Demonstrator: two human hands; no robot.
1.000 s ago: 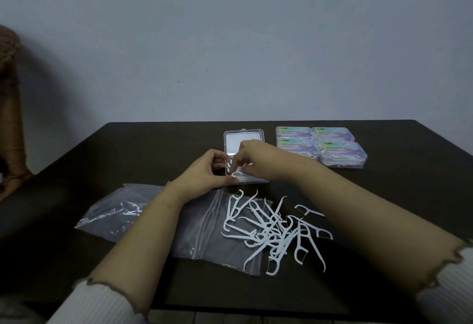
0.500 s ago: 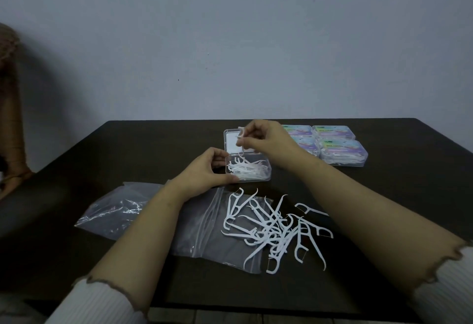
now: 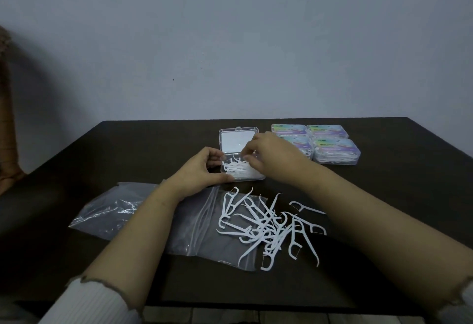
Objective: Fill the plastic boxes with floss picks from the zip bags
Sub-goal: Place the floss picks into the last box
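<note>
A clear plastic box [image 3: 236, 139] lies open mid-table, its lid flat behind and several white floss picks [image 3: 240, 168] in its tray. My left hand [image 3: 198, 170] grips the tray's left side, thumb at the front corner. My right hand [image 3: 275, 156] hovers over the tray's right half with fingertips pinching a floss pick just above the others. A loose pile of floss picks [image 3: 268, 226] sits nearer me, partly on a flat clear zip bag [image 3: 204, 223].
Several closed, filled boxes with coloured labels [image 3: 332, 148] are stacked at the back right. A second crumpled zip bag [image 3: 107, 211] lies to the left. The dark table [image 3: 396, 195] ends at a wall behind; its front edge is close to me.
My right hand, raised over the lid half a second ago with a pick, has come down onto the tray. The left hand has stayed on the box.
</note>
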